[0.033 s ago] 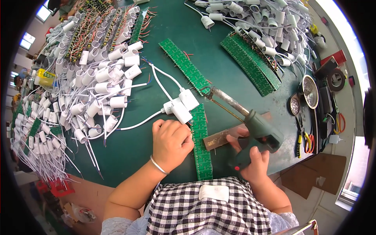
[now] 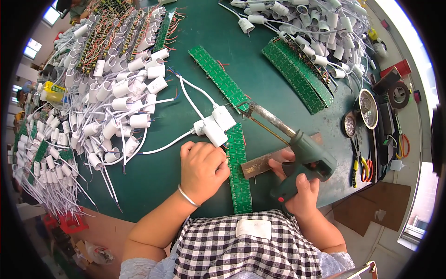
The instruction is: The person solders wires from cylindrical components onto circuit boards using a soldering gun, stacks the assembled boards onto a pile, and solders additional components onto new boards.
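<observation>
Only a teeny bit has changed. The right hand [image 2: 302, 197] and the dark green plastic soldering gun with a long grey metal nose [image 2: 316, 156] have shifted by a hair at most. Down by the fingers, the gun's dark green handle [image 2: 287, 187] seems to sit a tiny bit more to the left. Any move of the nose is too small to tell.

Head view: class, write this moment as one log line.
left hand: curled beside circuit board; right hand: holding soldering gun; white cylinders: heaped left
</observation>
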A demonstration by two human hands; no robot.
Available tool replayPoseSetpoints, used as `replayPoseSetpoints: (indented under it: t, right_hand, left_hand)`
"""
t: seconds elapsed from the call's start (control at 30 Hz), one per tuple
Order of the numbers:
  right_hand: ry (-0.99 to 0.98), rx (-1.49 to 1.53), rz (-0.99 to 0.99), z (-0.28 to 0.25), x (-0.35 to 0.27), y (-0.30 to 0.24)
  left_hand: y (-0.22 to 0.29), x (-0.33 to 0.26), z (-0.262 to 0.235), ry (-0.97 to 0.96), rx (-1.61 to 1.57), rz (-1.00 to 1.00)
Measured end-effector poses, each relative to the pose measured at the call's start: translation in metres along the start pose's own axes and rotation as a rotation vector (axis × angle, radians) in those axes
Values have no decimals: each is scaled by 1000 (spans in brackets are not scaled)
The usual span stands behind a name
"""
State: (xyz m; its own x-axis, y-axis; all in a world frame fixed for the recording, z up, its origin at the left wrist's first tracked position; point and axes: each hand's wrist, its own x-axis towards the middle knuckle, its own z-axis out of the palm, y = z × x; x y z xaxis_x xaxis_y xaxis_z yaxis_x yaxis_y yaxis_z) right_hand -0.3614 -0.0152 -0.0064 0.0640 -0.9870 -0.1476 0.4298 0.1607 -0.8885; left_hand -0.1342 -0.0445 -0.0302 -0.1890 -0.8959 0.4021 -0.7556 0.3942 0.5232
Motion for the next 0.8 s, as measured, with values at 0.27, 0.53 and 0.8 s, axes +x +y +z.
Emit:
replayPoseSetpoints:
  t: [0.27, 0.53, 0.8]
  right_hand:
    - [57, 53, -23, -1, 3, 11]
    - [7, -23, -69, -2, 0, 12]
    - [-2, -39, -61, -3, 3, 11]
  left_hand:
    - [-2, 1, 1, 10, -10, 13]
    - [-1, 2, -1, -6, -20, 2]
    - [-2, 3, 0, -9, -33, 13]
